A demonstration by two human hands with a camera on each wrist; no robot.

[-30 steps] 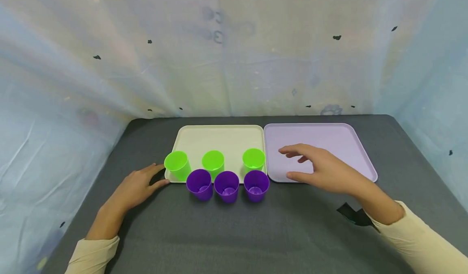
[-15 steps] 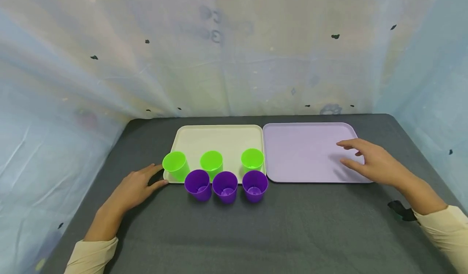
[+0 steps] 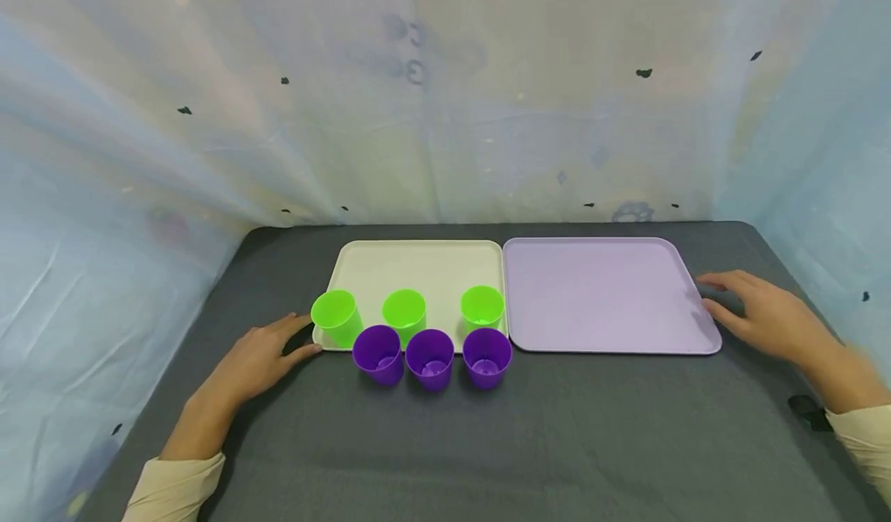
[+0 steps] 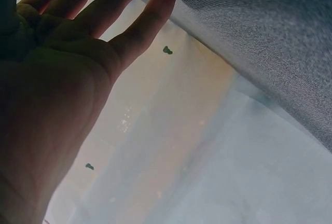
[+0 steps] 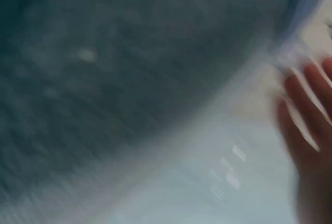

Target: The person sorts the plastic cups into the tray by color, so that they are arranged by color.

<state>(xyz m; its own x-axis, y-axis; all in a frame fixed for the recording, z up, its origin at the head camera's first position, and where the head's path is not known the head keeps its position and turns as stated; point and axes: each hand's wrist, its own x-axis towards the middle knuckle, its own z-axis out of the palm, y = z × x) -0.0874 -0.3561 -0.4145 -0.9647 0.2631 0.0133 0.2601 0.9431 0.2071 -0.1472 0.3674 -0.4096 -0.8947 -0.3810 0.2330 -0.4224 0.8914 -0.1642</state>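
Observation:
My left hand (image 3: 254, 358) rests beside the near left corner of a cream tray (image 3: 425, 263), fingertips right at its rim with thumb and fingers spread. On that tray's near side stand three bright green cups, one at the left (image 3: 339, 319), one in the middle (image 3: 405, 311) and one at the right (image 3: 483, 309). Three purple cups line up just in front: left (image 3: 380, 358), middle (image 3: 431, 361), right (image 3: 487, 359). Over at the right edge of a lavender tray (image 3: 599, 298), my right hand (image 3: 769, 319) has its fingertips close to the rim, nothing in its grasp. All cups are upright.
Both trays lie side by side on a dark grey cloth-covered table (image 3: 529, 445). A pale patterned curtain (image 3: 445, 104) hangs behind and along both sides. The right wrist view is blurred, showing fingers, grey cloth and curtain.
My right hand has moved right, from over the lavender tray to its right edge. My left hand and the cups have stayed in place.

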